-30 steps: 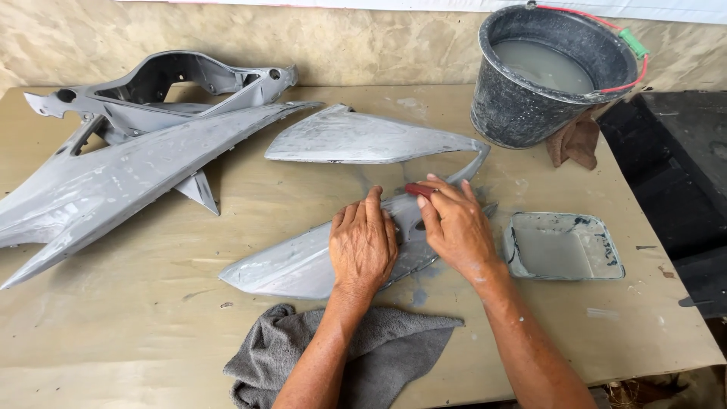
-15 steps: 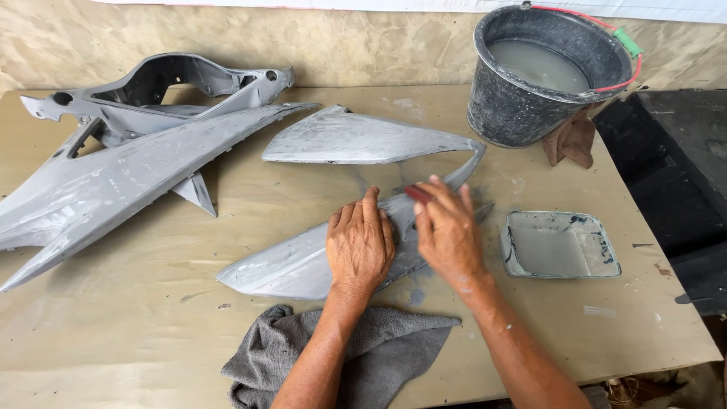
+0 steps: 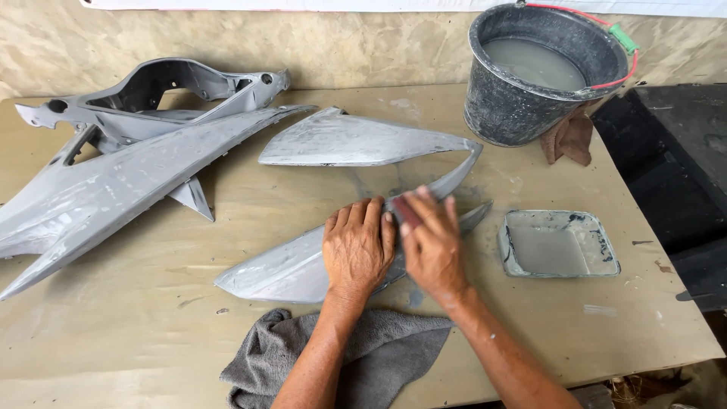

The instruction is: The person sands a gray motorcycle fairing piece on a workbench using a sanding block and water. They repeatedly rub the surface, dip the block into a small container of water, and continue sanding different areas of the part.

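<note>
Our left hand [image 3: 357, 246] lies flat, grip released, on the grey fairing panel [image 3: 280, 266]; our right hand [image 3: 433, 244] pinches a reddish sanding pad [image 3: 405, 212] on the tan plywood counter [image 3: 136, 333], backed by a rough beige wall [image 3: 363, 45].

The grey panel [image 3: 288, 265] under both hands looked like matt, primed plastic, dull and streaked wet. The counter [image 3: 136, 341] was bare, rough wood board. Near its front edge lay a soft grey cloth [image 3: 379, 352]. At the back right corner, the bucket [image 3: 515, 106] seemed scuffed plastic.
</note>
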